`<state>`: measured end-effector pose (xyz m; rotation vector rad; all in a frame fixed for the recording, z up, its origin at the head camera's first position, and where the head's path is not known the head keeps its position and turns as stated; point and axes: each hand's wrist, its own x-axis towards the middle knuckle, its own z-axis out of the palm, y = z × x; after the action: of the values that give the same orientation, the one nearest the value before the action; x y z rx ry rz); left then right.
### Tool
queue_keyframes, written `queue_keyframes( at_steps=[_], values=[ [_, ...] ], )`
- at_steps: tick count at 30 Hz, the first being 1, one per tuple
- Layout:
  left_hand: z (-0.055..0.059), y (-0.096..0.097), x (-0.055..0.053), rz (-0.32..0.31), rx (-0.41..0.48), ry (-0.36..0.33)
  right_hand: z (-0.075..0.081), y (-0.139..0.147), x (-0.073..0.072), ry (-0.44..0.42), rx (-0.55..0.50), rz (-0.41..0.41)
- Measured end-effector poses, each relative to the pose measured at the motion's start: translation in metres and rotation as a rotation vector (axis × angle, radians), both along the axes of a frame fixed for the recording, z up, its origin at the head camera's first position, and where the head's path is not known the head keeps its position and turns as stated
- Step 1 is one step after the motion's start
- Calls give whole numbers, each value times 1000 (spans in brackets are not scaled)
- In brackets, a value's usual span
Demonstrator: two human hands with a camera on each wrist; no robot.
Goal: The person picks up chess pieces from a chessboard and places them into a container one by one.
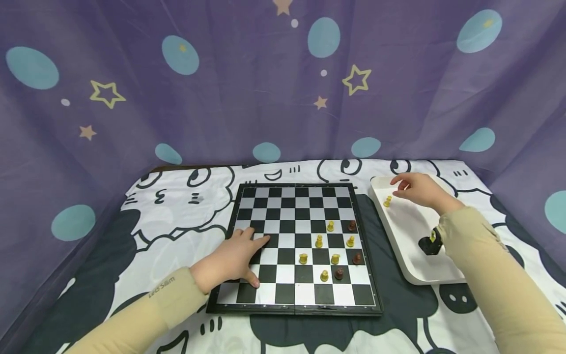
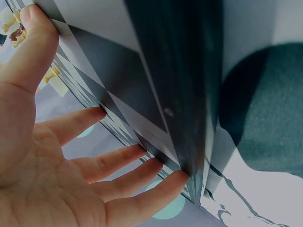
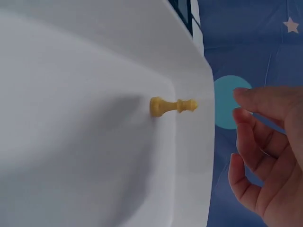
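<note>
My left hand (image 1: 232, 258) rests on the left side of a black-and-white chessboard (image 1: 283, 309), fingers spread. In the left wrist view its fingertips (image 2: 177, 178) touch the squares close to the board's dark border. My right hand (image 1: 417, 189) hovers over the far end of a white tray (image 1: 400, 255), fingers loosely bent and holding nothing. A yellow chess piece (image 3: 170, 106) with a round base and narrow top stands in the tray, apart from the thumb and fingers. On the board's right half are several yellow chess pieces (image 1: 319, 241) and three brown chess pieces (image 1: 339, 273).
A black object (image 1: 430, 245) appears over the tray beside the right cuff. A cloth (image 1: 185, 196) with black-and-white cartoon print covers the table. Behind it hangs a purple curtain (image 1: 247, 98) with stars and blue ovals. The tray stands to the right of the board.
</note>
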<state>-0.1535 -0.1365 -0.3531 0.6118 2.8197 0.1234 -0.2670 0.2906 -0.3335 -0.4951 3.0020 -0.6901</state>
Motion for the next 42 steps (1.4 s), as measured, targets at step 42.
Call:
queue_keyframes(
  at_steps=[42],
  values=[
    [6,0,2,-11,-14,-27,26,-90,36,19,31,340]
  ],
)
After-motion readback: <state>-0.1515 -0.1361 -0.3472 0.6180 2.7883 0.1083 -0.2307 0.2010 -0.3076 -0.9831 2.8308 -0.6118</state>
